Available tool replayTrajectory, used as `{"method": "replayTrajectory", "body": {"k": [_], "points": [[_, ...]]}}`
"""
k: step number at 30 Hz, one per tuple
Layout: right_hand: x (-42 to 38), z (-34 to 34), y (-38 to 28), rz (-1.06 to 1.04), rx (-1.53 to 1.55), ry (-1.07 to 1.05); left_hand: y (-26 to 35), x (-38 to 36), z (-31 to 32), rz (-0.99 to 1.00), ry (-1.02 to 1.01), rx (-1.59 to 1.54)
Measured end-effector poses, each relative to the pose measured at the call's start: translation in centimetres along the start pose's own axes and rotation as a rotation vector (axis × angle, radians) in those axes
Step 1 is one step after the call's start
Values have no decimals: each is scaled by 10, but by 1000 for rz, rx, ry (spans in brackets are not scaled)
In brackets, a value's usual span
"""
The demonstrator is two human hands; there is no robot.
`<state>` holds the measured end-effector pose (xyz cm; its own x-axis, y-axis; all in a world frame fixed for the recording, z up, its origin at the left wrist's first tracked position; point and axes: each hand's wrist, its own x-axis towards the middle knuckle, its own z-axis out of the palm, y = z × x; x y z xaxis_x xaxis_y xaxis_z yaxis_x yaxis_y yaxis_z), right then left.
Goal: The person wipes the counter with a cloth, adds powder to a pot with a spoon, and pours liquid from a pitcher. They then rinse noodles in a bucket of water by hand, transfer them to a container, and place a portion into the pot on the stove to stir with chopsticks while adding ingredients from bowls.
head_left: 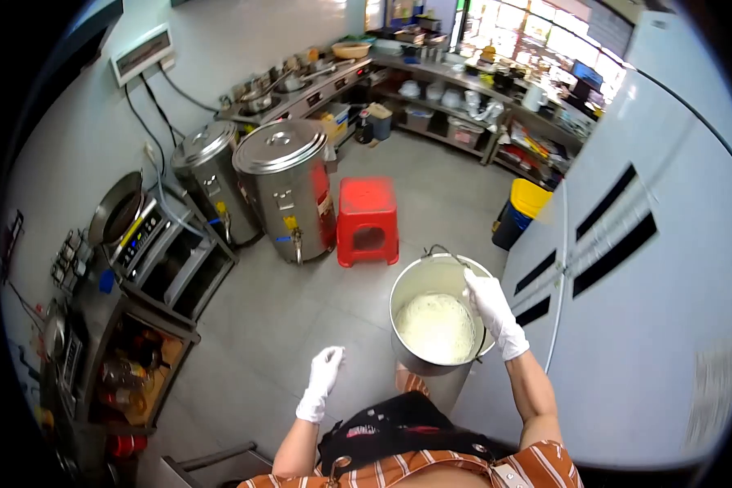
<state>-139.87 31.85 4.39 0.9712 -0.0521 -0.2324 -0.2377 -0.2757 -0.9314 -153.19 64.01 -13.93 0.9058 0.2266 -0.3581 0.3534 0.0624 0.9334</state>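
My right hand [488, 305], in a white glove, is closed round the thin dark handle of a metal bucket [415, 350]. The bucket hangs off the floor in front of my legs. Inside it is a pale, creamy white foamy liquid [435, 329]. My left hand [325, 374], gloved the same way, hangs to the left of the bucket and touches nothing. Its fingers are curled in, with nothing seen in them.
A red plastic stool [368, 220] stands ahead, beside a tall lidded steel drum [281, 203] with a tap. A second steel drum [211, 179] is further left. White fridge doors [626, 309] rise close on my right. A yellow-lidded bin [522, 210] stands beyond the bucket.
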Motion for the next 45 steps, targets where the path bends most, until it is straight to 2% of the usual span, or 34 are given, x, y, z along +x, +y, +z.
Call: {"method": "replayTrajectory", "body": {"k": [3, 6, 11, 13, 18, 21, 26, 30, 32, 34, 35, 37, 38, 40, 41, 43, 45], "points": [[108, 7, -23, 4, -4, -98, 7, 66, 13, -54, 193, 0], [201, 17, -39, 22, -54, -171, 15, 111, 19, -126, 302, -92], [345, 44, -91, -92, -169, -223, 26, 178, 20, -193, 471, -162], [403, 58, -108, -140, -234, -221, 21, 218, 19, -276, 534, -143], [532, 101, -136, -66, -239, -285, 23, 349, 30, -369, 513, -172], [598, 131, -142, -133, -199, -326, 70, 426, 35, -340, 519, -185], [679, 171, -153, -70, -219, -503, 143, 504, 42, -155, 450, -99], [723, 192, -175, -62, -254, -606, 139, 539, 52, -127, 565, -172], [743, 204, -157, -125, -277, -686, 117, 547, 60, -195, 656, -140], [742, 206, -168, -171, -443, -929, 109, 552, 85, -222, 723, -161], [737, 208, -160, -136, -360, -1014, 113, 555, 101, -263, 777, -205], [733, 211, -147, -358, -480, -1173, 115, 555, 133, -316, 859, -270], [732, 213, -142, -383, -584, -1274, 113, 554, 150, -348, 879, -274], [729, 215, -134, -282, -734, -1456, 125, 553, 193, -404, 981, -398], [731, 215, -118, -260, -740, -1500, 129, 550, 216, -442, 1009, -408], [739, 220, -84, -536, -692, -1513, 133, 546, 249, -448, 1022, -496], [754, 221, -67, -539, -676, -1548, 135, 537, 277, -498, 1067, -477]]}}
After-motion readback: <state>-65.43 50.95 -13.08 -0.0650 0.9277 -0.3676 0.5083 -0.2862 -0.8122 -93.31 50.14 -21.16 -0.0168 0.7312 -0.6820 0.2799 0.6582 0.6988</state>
